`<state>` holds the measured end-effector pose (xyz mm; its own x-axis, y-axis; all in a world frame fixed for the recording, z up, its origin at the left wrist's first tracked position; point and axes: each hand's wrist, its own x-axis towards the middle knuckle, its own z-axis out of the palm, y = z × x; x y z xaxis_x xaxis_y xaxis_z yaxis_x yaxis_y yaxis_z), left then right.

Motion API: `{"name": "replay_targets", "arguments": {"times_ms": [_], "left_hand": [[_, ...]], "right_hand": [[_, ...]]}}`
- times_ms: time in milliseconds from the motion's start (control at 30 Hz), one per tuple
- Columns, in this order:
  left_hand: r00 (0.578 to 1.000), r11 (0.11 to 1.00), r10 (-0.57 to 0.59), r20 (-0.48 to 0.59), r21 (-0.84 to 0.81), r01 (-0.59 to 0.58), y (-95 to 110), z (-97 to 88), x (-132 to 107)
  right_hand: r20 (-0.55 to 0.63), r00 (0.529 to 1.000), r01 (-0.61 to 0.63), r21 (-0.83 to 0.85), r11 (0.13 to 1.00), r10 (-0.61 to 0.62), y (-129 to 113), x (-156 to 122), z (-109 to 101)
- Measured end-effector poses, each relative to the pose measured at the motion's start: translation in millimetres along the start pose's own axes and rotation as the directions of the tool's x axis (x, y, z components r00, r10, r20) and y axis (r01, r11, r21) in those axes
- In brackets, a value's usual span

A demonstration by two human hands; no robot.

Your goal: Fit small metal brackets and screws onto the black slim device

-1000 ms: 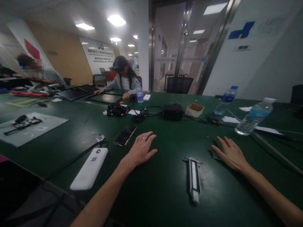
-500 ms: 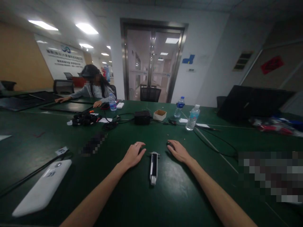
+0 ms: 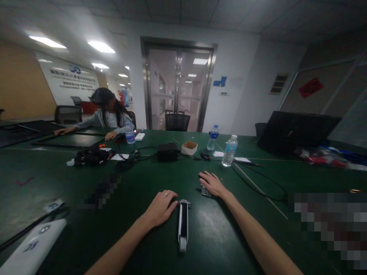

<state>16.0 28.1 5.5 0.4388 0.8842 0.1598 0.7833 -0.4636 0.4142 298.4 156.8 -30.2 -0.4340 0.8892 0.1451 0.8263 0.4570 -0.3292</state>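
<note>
My left hand [image 3: 162, 208] rests palm down on the green table, thumb and fingers apart. Its fingertips are close to the top end of a long, narrow silver-and-black metal piece [image 3: 184, 225] with a small crossbar; whether they touch it I cannot tell. My right hand [image 3: 213, 184] lies farther forward with its fingers stretched out. Below its palm and thumb side shows a small silver metal plate with holes [image 3: 205, 192], partly hidden by the hand.
Beyond my hands stand a small open box [image 3: 189, 148], a black adapter block [image 3: 168, 152] with cables, and water bottles [image 3: 229, 151]. A white case [image 3: 34, 244] lies at left. Across the table [image 3: 160, 175] sits another person [image 3: 107, 110]. A black panel [image 3: 298, 131] is at right.
The view has tilted up, so the table things appear lower. My right hand has moved forward relative to the long metal piece, its fingers straighter, and the holed plate now shows beneath it.
</note>
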Motion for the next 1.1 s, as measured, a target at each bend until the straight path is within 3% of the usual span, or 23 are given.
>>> {"name": "replay_targets", "arguments": {"times_ms": [167,233,300,400,633,800,1100], "left_hand": [[1.0,1.0,0.007,0.009,0.003,-0.007,-2,1.1,-3],[1.0,1.0,0.012,0.016,0.007,-0.012,-2,1.5,-5],[0.999,1.0,0.023,0.023,0.017,-0.024,-1,1.4,-8],[0.999,0.999,0.028,0.028,0.029,-0.029,2,0.2,-12],[0.999,1.0,0.026,0.019,0.004,-0.026,3,0.3,-16],[0.999,0.999,-0.025,0.023,-0.022,0.025,3,0.0,-17],[1.0,1.0,-0.011,-0.001,-0.012,0.011,10,-4.7,-23]], "right_hand": [[-0.138,0.99,0.032,-0.023,0.999,-0.035,-4,-24,3],[-0.215,0.976,-0.057,-0.066,0.996,0.042,1,-35,3],[-0.267,0.945,-0.223,-0.104,0.969,0.189,10,-45,1],[-0.199,0.914,-0.385,-0.149,0.911,0.354,19,-52,-6],[-0.111,0.949,-0.316,-0.277,0.908,0.296,0,-54,-18],[-0.098,0.933,-0.36,-0.28,0.89,0.347,-6,-56,-19],[-0.013,0.908,-0.41,-0.234,0.881,0.419,-4,-54,-16]]}}
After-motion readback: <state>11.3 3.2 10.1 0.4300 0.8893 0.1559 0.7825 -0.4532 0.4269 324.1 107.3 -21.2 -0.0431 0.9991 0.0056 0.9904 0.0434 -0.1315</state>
